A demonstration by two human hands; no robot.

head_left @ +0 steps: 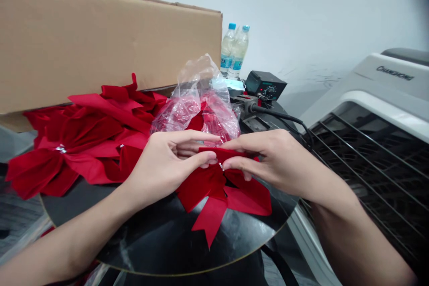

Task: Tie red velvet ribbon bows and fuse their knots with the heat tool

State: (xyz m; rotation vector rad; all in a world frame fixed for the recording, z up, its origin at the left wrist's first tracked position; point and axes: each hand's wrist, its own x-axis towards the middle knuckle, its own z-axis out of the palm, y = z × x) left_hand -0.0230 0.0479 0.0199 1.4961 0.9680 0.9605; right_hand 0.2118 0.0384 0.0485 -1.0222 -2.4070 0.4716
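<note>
Between both hands is a red velvet bow point(204, 183), its notched tail hanging toward me over the round black tabletop point(167, 237). My left hand point(174, 156) pinches the folded upper loop of the bow from the left, thumb in front and fingers behind. From the right, my right hand point(258, 156) grips the same loop, its thumb close to the small silvery tie at the bow's centre. Parts of the fingers are hidden behind the fabric. Just beyond the hands lies a clear plastic bag point(201, 94) with red material showing through it.
Several red bows point(90, 143) are heaped on the left, before a large cardboard box point(107, 40). Water bottles point(234, 51) and a black control box with a dial point(266, 86) stand at the back. A white heater with a wire grille point(358, 80) flanks the right side.
</note>
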